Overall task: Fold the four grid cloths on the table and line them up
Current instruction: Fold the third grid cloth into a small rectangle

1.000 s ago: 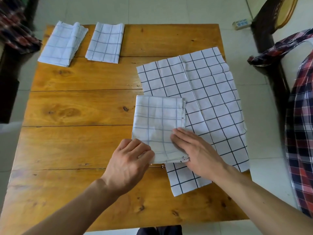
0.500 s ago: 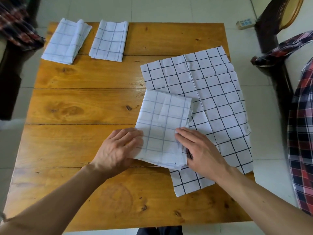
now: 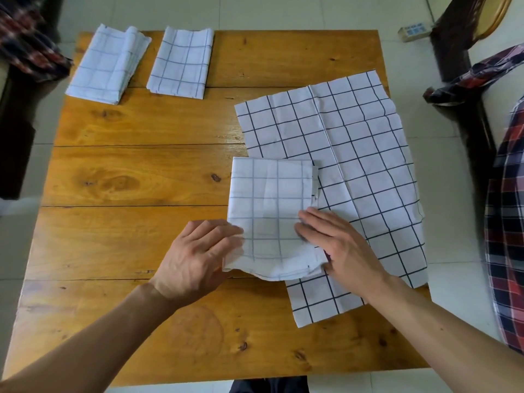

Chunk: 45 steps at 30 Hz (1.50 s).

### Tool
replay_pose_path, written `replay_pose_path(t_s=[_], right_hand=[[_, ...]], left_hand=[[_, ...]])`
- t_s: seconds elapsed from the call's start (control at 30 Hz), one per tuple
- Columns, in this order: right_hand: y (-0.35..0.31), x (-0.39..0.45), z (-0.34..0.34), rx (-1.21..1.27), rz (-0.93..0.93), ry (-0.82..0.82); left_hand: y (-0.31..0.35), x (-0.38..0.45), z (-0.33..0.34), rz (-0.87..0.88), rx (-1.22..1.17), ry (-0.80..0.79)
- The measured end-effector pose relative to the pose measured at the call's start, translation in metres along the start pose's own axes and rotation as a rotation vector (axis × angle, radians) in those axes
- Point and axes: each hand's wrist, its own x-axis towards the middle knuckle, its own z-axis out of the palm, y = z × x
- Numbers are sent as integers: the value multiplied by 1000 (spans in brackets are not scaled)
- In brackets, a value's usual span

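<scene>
A folded grid cloth (image 3: 272, 199) lies mid-table, overlapping the left edge of an unfolded grid cloth (image 3: 363, 154) spread over the right side. My left hand (image 3: 198, 256) grips the folded cloth's near left corner, fingers on top. My right hand (image 3: 340, 248) holds its near right corner, fingers flat on the fabric. The cloth's near edge is slightly raised off the wood. Two more folded grid cloths sit side by side at the far left, one (image 3: 107, 63) at the corner and one (image 3: 181, 61) to its right.
The wooden table (image 3: 136, 177) shows bare planks on its left and near parts. The unfolded cloth hangs a little over the right edge. Dark chairs with plaid garments (image 3: 504, 217) stand at the right and far left. A small box (image 3: 414, 31) lies on the floor.
The folded cloth tilted clockwise and lifted half a second ago; now it lies square again. My left hand shifted from its near edge to its left near corner.
</scene>
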Motion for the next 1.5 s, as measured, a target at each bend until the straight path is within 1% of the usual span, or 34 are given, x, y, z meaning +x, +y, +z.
replay_pose_path(t_s=[0.07,0.13,0.27,0.4,0.53,0.63,0.67,0.77,0.83,0.87,1.0,1.17,1.3,1.4,1.5], right_hand=[[2,1,1,7,-15,43],[3,2,4,-5,-39,85],[6,2,6,-28,-70,127],[9,4,5,57,-44,150],[7,5,6,131,52,266],[2,11,2,177,120,401],[2,15,-1,170,137,402],[5,21,-3,115,203,306],[5,24,-3,109,287,252],[3,26,-3,128,340,250],[2,37,0,219,458,318],[-1,43,-1,253,493,372],[-8,45,-9,347,510,399],[-8,50,-10,333,537,413],[-8,54,-11,347,570,393]], left_hand=[[-10,2,5,-61,14,-66],[-16,6,10,-100,2,-89],[-21,13,18,-120,-22,-45],[-20,17,16,-197,-103,1],[-16,24,9,-357,-205,-6],[-13,33,5,-533,-259,31],[-13,36,5,-578,-267,43],[-15,42,6,-641,-301,75],[-16,46,6,-677,-312,90],[-15,48,6,-694,-313,97],[-14,54,7,-758,-321,114],[-11,59,8,-893,-385,132],[-12,65,10,-932,-373,158],[-10,68,11,-935,-372,187],[-7,69,11,-950,-374,203]])
